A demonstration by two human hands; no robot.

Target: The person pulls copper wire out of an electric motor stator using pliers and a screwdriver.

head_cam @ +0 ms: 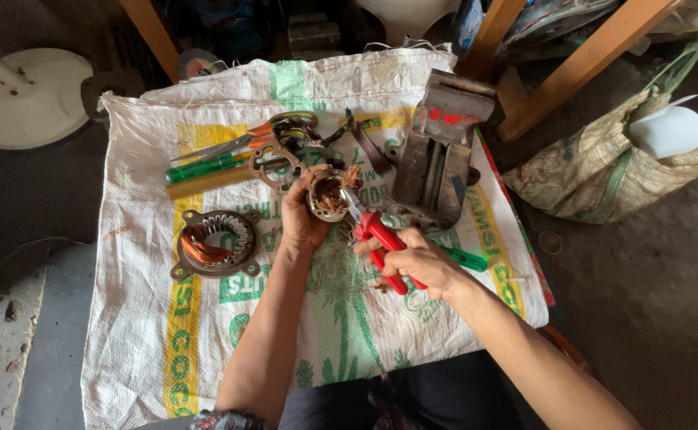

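My left hand [299, 221] grips a small round motor stator [329, 193] with brown copper winding inside, held above the white woven sack [150, 318]. In my right hand [419, 261] are red-handled pliers [381, 247], whose metal jaws reach up into the stator's winding. A second stator [213, 241] with copper coils lies flat on the sack to the left of my left forearm.
A grey bench vise [438, 147] stands at the sack's far right. Scissors with orange handles [241, 142], a green-handled screwdriver [205, 167], a yellowish rod [205, 182] and metal motor parts [273, 162] lie at the back. Another green screwdriver handle [464, 258] lies near my right hand. A bag [604, 171] sits on the floor right.
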